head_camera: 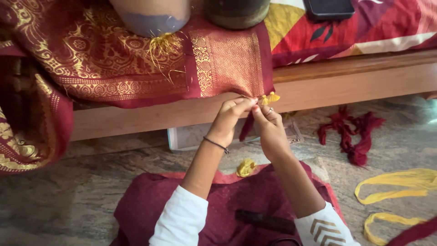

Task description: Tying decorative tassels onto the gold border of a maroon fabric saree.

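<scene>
A maroon sari with gold woven borders [136, 64] hangs over a wooden bed edge [318, 86]. My left hand [230, 119] pinches the hem of the sari at its lower right corner. My right hand [269, 130] is beside it, fingers closed on a small yellow tassel [269, 98] and a strand of maroon thread [248, 126] that hangs down. A ring shows on my right hand, a thin band on my left wrist. A small yellow thread bundle [246, 167] lies on my lap cloth below.
Maroon thread skeins [350, 134] and yellow thread loops [396, 184] lie on the stone floor at right. Two pots [150, 18] weigh the sari down on the bed. A dark phone [328, 8] rests on the patterned bedsheet. A flat box [191, 136] sits under the bed.
</scene>
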